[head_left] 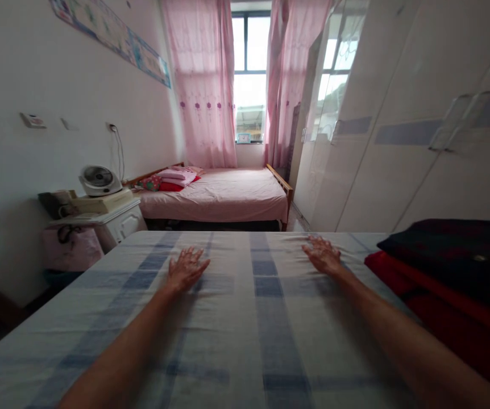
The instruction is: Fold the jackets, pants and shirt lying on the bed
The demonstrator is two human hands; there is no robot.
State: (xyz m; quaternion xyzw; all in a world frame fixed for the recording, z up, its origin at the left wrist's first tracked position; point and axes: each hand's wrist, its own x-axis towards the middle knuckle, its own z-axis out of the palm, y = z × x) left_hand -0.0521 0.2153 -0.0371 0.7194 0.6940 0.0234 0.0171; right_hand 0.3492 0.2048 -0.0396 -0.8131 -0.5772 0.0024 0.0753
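A pale bed sheet (236,324) with blue stripes covers the bed in front of me, with small creases around both hands. Toward the far left part of it, my left hand (186,268) lies palm down with its fingers spread. My right hand (322,255) rests flat farther to the right, close to the bed's far edge, its fingers also apart. Neither hand holds anything. Beside my right forearm sits a stack of folded cloth, a dark piece (453,255) on top of a red one (424,307).
Beyond stands a second bed (223,196) with a pink sheet and folded bedding (177,177). At left, a white bedside cabinet (119,224) bears a small fan (100,179) on a box. A pink bag (72,250) is beside it. White wardrobes (398,170) line the right wall.
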